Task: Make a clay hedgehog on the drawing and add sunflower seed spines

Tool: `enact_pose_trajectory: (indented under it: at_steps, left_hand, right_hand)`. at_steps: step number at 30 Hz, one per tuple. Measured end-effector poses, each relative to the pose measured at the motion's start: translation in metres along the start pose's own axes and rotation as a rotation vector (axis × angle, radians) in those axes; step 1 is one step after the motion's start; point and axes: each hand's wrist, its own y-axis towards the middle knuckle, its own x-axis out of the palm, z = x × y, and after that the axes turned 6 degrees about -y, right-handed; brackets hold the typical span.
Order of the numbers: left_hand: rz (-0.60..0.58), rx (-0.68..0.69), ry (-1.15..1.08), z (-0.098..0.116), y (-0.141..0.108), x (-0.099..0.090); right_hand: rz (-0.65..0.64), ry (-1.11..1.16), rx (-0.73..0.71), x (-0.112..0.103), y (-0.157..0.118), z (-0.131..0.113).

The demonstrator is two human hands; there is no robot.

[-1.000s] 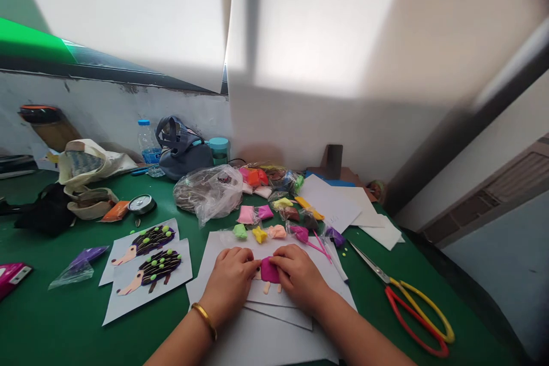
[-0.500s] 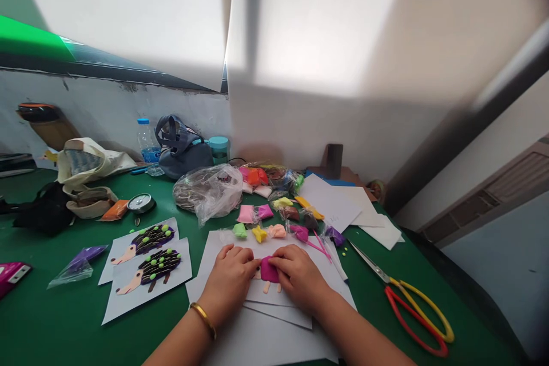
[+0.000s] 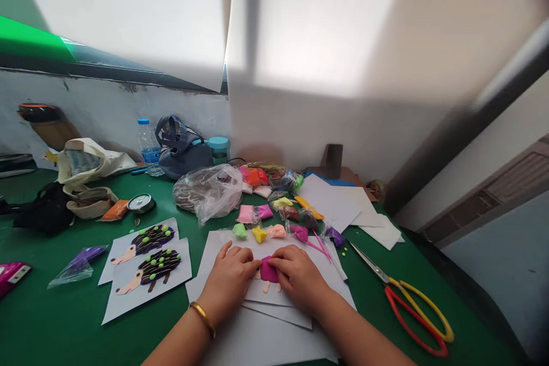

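Landmark: paper [image 3: 223, 251]. Scissors [image 3: 394, 286] lie right of it. Left hand [image 3: 231, 277], right hand [image 3: 298, 274] over it, fingers bent, tips touching magenta clay [image 3: 269, 270] on paper; finger gaps: cannot tell.

A gold bangle [image 3: 202, 320] circles the bare left wrist.

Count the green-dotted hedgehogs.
2: the nearer hedgehog on the front card, left of the left hand; the farther hedgehog on the back card, which the front card partly covers.
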Motion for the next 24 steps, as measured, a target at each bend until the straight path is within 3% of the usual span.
enact_pose_trajectory:
  at_steps: [12, 24]
  left_hand:
    - [0.002, -0.049, -0.028, -0.004, 0.001, 0.004]
    - [0.01, -0.057, 0.004, 0.001, 0.002, 0.006]
  right_hand:
    - [-0.025, -0.003, 0.004, -0.002, -0.001, 0.0]
    - [-0.164, -0.109, 0.016, -0.004, 0.006, -0.015]
